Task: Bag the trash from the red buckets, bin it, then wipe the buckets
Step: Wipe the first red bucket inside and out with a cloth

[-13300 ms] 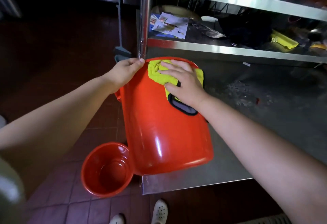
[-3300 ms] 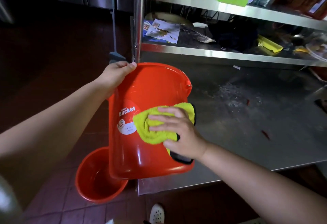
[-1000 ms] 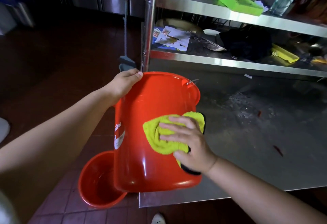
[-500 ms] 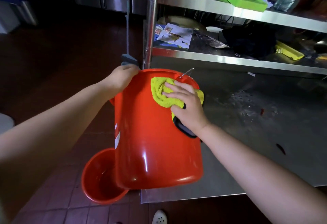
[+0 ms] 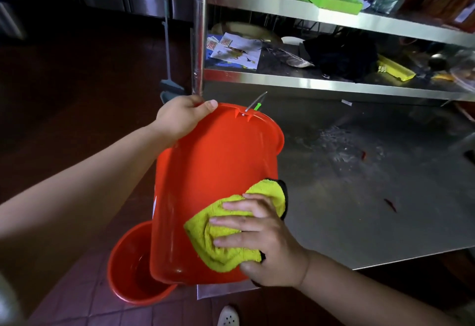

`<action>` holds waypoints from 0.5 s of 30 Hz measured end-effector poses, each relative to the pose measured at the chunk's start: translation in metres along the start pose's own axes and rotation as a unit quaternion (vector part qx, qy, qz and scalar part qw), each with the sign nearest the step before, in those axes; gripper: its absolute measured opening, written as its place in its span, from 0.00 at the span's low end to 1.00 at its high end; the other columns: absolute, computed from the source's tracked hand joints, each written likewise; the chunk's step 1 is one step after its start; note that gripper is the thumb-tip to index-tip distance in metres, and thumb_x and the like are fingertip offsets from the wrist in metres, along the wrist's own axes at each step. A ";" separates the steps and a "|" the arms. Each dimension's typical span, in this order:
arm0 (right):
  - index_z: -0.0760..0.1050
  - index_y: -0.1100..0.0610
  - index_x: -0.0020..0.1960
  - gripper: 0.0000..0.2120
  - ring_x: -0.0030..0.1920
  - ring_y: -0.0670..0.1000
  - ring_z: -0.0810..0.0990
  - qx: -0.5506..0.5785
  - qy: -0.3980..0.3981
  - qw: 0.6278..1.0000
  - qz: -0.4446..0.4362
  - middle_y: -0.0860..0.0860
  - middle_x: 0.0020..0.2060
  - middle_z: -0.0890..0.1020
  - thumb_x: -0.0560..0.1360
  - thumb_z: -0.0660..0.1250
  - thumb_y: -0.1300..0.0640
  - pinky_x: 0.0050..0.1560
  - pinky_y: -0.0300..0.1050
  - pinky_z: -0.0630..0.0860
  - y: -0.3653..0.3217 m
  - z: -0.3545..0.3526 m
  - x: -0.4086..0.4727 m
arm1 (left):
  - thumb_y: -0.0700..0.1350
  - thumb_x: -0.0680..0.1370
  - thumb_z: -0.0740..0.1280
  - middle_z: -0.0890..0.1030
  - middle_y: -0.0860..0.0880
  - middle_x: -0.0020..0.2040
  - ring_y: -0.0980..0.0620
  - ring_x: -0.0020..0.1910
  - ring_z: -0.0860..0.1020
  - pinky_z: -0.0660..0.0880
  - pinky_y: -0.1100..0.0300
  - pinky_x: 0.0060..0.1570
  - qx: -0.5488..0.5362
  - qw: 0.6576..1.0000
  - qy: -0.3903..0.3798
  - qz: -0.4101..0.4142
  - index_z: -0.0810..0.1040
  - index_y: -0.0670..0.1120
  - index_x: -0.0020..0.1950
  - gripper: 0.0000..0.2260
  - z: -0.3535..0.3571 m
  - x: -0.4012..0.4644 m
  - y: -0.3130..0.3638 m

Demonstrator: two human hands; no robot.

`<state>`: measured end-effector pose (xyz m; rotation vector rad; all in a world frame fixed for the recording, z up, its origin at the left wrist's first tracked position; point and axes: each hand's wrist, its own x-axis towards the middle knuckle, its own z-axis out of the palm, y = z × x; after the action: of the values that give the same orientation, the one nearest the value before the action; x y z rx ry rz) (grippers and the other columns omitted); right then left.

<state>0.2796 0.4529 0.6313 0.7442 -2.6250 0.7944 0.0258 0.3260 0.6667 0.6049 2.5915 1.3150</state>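
A large red bucket (image 5: pixel 205 171) lies tilted with its mouth away from me, its base near me at the corner of a steel table (image 5: pixel 359 197). My left hand (image 5: pixel 180 117) grips its far rim by the wire handle. My right hand (image 5: pixel 259 243) presses a yellow-green cloth (image 5: pixel 221 238) flat against the bucket's outer side, close to the base. A second, smaller red bucket (image 5: pixel 131 269) stands upright on the tiled floor below, partly hidden by the large one.
Steel shelves (image 5: pixel 334 86) rise behind the table with papers, a dark cloth and green trays on them. A long-handled tool (image 5: pixel 168 68) leans by the shelf post. Small red scraps lie on the wet tabletop. A white shoe (image 5: pixel 228 316) shows at the bottom.
My right hand has slid the cloth down the bucket's side from near the rim to near the base. The bucket has turned, and my left hand stays on the rim.
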 end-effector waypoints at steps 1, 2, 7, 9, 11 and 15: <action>0.84 0.51 0.51 0.20 0.67 0.50 0.70 -0.013 0.008 1.000 -0.003 0.46 0.61 0.78 0.60 0.65 0.59 0.67 0.56 0.61 0.006 -0.003 0.006 | 0.70 0.69 0.62 0.82 0.54 0.53 0.52 0.55 0.79 0.73 0.54 0.61 -0.031 0.999 -0.021 -0.005 0.80 0.55 0.55 0.24 0.001 0.001 0.001; 0.84 0.51 0.50 0.20 0.66 0.50 0.71 -0.021 0.022 1.000 0.005 0.46 0.61 0.79 0.61 0.64 0.59 0.66 0.56 0.62 0.014 -0.007 0.013 | 0.71 0.67 0.62 0.83 0.54 0.51 0.53 0.54 0.79 0.73 0.52 0.61 -0.053 0.998 -0.037 -0.007 0.80 0.55 0.53 0.25 0.003 0.001 0.003; 0.83 0.56 0.51 0.19 0.64 0.51 0.71 -0.013 0.136 0.979 0.152 0.46 0.59 0.79 0.63 0.63 0.64 0.66 0.55 0.66 0.070 -0.036 0.063 | 0.71 0.66 0.62 0.83 0.54 0.49 0.53 0.53 0.79 0.73 0.53 0.60 -0.041 0.999 -0.031 0.007 0.81 0.55 0.46 0.24 0.013 0.006 0.011; 0.82 0.55 0.53 0.20 0.65 0.49 0.69 0.012 0.151 0.967 0.204 0.44 0.59 0.78 0.65 0.64 0.68 0.69 0.53 0.64 0.087 -0.044 0.075 | 0.69 0.69 0.62 0.82 0.53 0.53 0.53 0.56 0.78 0.72 0.54 0.61 -0.036 0.999 -0.029 0.005 0.81 0.56 0.51 0.22 0.015 0.009 0.011; 0.82 0.53 0.54 0.21 0.66 0.46 0.67 0.021 0.147 0.964 0.220 0.42 0.60 0.77 0.66 0.64 0.69 0.70 0.51 0.63 0.092 -0.044 0.079 | 0.69 0.70 0.62 0.81 0.52 0.58 0.52 0.60 0.76 0.70 0.52 0.64 -0.040 0.999 -0.032 -0.006 0.80 0.54 0.58 0.25 0.015 0.011 0.010; 0.82 0.53 0.54 0.21 0.68 0.46 0.66 0.035 0.141 0.965 0.220 0.44 0.61 0.77 0.65 0.65 0.68 0.70 0.53 0.61 0.073 -0.036 0.063 | 0.69 0.69 0.60 0.82 0.52 0.55 0.51 0.57 0.78 0.71 0.51 0.63 -0.032 0.999 -0.024 -0.001 0.80 0.54 0.56 0.26 0.011 0.008 0.005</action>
<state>0.1921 0.5014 0.6546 0.0411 -2.5334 1.0259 0.0238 0.3398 0.6644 0.6142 2.5007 1.3600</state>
